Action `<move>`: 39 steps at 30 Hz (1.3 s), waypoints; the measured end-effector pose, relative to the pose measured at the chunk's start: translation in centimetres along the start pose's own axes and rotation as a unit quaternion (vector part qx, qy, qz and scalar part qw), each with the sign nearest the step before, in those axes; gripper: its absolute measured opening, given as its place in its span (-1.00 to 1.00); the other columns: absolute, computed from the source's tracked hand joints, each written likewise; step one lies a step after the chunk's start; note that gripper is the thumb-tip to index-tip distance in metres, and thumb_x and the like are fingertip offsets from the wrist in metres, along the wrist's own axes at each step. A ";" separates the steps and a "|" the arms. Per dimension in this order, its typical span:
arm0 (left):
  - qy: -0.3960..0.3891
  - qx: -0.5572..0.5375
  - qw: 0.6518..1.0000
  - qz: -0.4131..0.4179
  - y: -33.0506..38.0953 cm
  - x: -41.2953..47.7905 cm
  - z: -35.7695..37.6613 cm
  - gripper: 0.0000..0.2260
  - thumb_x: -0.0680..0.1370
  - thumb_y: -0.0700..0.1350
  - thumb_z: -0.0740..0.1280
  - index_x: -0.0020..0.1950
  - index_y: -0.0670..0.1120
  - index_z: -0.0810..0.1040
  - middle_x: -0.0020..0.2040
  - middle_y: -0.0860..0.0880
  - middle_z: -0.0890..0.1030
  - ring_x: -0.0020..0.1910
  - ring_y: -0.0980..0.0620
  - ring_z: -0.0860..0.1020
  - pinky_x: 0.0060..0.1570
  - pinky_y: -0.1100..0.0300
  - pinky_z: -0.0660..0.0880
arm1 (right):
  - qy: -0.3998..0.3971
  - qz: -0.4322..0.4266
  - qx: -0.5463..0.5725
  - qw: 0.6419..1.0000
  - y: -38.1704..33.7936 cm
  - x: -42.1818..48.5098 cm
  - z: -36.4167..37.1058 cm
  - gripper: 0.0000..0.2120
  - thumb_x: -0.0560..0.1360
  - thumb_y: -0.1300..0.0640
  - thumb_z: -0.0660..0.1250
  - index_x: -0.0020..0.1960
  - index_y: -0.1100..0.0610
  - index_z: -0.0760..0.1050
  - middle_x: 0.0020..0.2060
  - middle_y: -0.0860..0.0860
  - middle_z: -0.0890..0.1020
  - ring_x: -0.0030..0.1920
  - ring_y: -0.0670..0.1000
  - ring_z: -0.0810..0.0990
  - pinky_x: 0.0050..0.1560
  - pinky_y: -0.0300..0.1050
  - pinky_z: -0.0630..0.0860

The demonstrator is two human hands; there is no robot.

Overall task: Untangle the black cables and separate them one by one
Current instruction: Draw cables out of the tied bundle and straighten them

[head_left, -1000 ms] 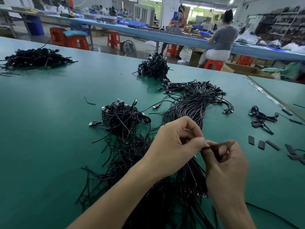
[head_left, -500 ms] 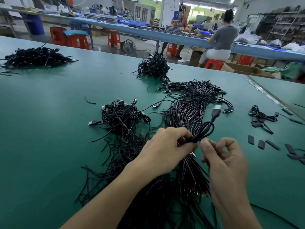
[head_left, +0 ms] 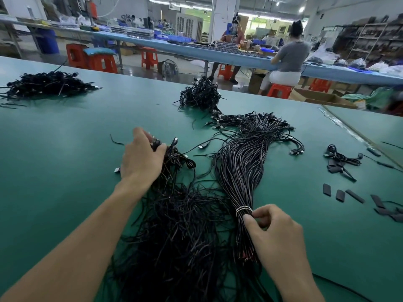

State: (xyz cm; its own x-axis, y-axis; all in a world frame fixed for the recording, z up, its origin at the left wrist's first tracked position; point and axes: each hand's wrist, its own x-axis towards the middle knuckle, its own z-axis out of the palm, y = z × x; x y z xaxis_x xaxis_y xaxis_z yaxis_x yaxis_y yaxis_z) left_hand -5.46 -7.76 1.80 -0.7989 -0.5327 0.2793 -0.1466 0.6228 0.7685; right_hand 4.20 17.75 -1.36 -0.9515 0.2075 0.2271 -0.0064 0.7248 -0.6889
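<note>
While the left hand (head_left: pixel 141 158) curls round a clump of plugs (head_left: pixel 156 143) at the top of the tangle (head_left: pixel 178 225), the right hand (head_left: pixel 277 234) pinches the bundle (head_left: pixel 239 166) between thumb and curled fingers, just below its pale band (head_left: pixel 244 209). The tangle lies on the green surface (head_left: pixel 65 171) against the bundle's left side, loose cable ends spreading toward the camera. Beyond the bundle sits a small heap (head_left: pixel 200 94), with a larger heap (head_left: pixel 48 82) far to the bundle's left. Flat black strips (head_left: pixel 340 195) lie well right of the bundle.
</note>
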 end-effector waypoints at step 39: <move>-0.234 0.131 0.905 0.332 4.6 -11.6 6.4 -0.81 0.63 0.06 0.15 -0.01 0.02 0.48 -0.02 0.06 0.55 0.04 0.01 0.50 -0.15 0.06 0.43 | -0.093 0.108 0.316 0.938 0.6 1.6 -0.4 -0.68 0.61 0.16 0.25 -0.31 0.17 0.53 -0.56 -0.11 0.42 -0.55 -0.18 0.32 -0.52 -0.32 0.30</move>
State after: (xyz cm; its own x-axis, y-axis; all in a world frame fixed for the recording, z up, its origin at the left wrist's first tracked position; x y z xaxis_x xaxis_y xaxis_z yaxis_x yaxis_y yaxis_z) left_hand -0.60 4.94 -1.58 -0.9123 0.2704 0.3076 0.3711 0.8636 0.3412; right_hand 2.80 18.84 -1.14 -0.9884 0.1439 -0.0488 0.0681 0.1323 -0.9889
